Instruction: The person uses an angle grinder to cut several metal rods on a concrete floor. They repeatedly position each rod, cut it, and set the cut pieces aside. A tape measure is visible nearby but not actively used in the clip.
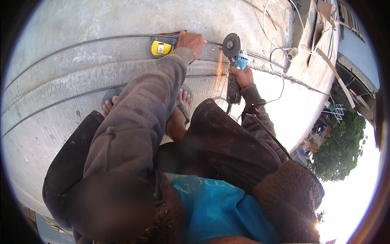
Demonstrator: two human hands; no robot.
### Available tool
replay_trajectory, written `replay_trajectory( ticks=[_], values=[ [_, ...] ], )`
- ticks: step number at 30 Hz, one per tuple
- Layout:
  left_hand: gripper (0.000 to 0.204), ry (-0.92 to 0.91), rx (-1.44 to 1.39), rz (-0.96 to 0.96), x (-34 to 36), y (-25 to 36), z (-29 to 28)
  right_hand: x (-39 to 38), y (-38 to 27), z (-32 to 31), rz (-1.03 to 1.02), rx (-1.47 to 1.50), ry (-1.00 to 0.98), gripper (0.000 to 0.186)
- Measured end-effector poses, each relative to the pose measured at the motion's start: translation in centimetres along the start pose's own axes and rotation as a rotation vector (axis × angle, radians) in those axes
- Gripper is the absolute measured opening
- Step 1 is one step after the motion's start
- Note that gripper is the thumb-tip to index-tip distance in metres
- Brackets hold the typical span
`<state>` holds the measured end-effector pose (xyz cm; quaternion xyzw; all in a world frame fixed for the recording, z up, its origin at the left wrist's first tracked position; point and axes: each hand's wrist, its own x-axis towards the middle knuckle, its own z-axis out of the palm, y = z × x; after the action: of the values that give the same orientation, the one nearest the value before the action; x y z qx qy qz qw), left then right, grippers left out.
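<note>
My right hand is wrapped round the body of a teal and black angle grinder. Its dark round disc meets a long thin steel rod, and orange sparks stream from there toward me. Left of the disc, my left hand closes on the same rod and holds it down at the concrete ledge. Right beside that hand lies a yellow and black tape measure; whether the fingers touch it I cannot tell. Nearer my feet, a second steel rod ends below the sparks.
My sandalled feet stand on the concrete close to the second rod. A pale cable loops over the ground at the right, by a small socket box. Boards and scrap lie along the far right edge.
</note>
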<state>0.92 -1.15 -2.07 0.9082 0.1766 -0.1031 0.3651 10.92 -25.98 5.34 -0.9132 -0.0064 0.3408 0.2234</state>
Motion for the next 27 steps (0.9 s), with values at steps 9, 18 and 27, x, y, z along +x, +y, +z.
replay_trajectory(
  ticks=[9, 18, 27],
  values=[
    [0.032, 0.011, -0.006, 0.001, 0.0, -0.2, 0.1, -1.5, -2.5, 0.2, -0.01, 0.016, 0.021, 0.043],
    [0.032, -0.074, -0.022, -0.036, -0.3, 0.4, -1.4, -2.1, -1.8, 0.3, 0.032, 0.077, -0.012, 0.044],
    [0.031, -0.035, 0.001, 0.001, -0.1, -0.2, -0.4, -2.7, -2.4, 0.4, -0.026, 0.068, -0.013, 0.036]
  ],
)
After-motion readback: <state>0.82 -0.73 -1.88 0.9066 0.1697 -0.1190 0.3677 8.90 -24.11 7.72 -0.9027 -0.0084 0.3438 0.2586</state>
